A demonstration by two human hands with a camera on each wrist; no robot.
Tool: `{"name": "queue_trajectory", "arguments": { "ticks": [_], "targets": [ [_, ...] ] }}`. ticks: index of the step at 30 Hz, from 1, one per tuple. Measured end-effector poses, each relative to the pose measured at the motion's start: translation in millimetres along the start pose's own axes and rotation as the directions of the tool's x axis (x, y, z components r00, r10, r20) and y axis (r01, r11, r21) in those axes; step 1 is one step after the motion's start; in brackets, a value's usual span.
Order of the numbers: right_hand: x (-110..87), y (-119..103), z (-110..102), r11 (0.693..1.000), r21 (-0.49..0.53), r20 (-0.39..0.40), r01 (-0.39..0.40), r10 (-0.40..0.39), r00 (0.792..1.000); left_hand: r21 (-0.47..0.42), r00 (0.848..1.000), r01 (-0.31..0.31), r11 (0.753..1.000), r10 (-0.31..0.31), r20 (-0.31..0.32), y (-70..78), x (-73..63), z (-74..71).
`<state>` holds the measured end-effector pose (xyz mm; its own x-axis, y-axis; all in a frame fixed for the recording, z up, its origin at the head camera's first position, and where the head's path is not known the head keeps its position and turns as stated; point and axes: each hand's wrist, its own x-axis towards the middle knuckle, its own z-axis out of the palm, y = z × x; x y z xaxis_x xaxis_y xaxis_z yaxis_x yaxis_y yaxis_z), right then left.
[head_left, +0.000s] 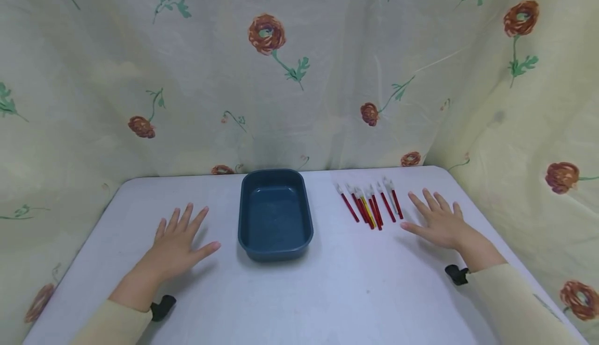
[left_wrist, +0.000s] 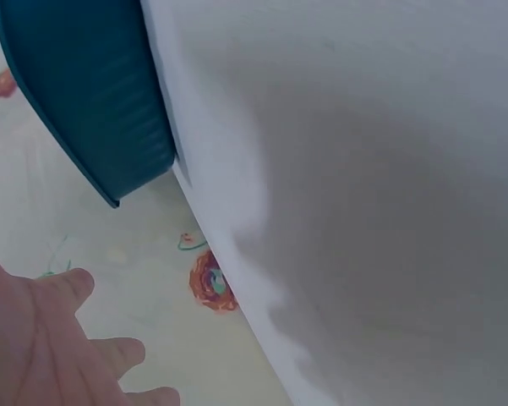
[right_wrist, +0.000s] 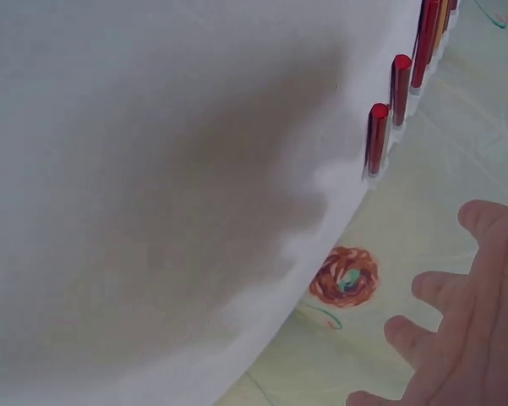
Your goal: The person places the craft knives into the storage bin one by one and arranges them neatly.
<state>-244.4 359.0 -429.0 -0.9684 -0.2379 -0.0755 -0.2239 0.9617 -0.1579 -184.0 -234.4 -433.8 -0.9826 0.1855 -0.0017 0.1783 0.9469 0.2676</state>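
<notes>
My left hand (head_left: 175, 249) hovers over the table to the left of a dark blue rectangular tub (head_left: 276, 254), fingers spread and holding nothing. On the right, my right hand (head_left: 437, 225) is also spread and bare, just beside a loose row of slim red pen-like sticks (head_left: 349, 208) with clear ends. Among them lies a yellow stick (head_left: 367, 211). The left wrist view has the tub's ribbed side (left_wrist: 84, 93) beyond the fingers (left_wrist: 118, 355). Red sticks (right_wrist: 377, 139) show near the right fingers (right_wrist: 439, 292) in the right wrist view, apart from them.
A white table (head_left: 299, 303) carries the tub near its back edge, with the sticks right of it. Floral cloth (head_left: 323, 75) hangs behind the table and along both sides. A black wrist strap (head_left: 163, 307) shows on the left arm, another strap (head_left: 456, 275) on the right.
</notes>
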Motion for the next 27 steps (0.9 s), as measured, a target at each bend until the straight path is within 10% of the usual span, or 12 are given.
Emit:
{"name": "queue_trajectory", "arguments": {
  "ticks": [27],
  "targets": [
    [50.6,-3,-2,0.981,0.169,-0.029,0.099,-0.096,0.995,-0.246,0.997,-0.067,0.967,0.073,0.015,24.4,21.7,9.6]
  ]
}}
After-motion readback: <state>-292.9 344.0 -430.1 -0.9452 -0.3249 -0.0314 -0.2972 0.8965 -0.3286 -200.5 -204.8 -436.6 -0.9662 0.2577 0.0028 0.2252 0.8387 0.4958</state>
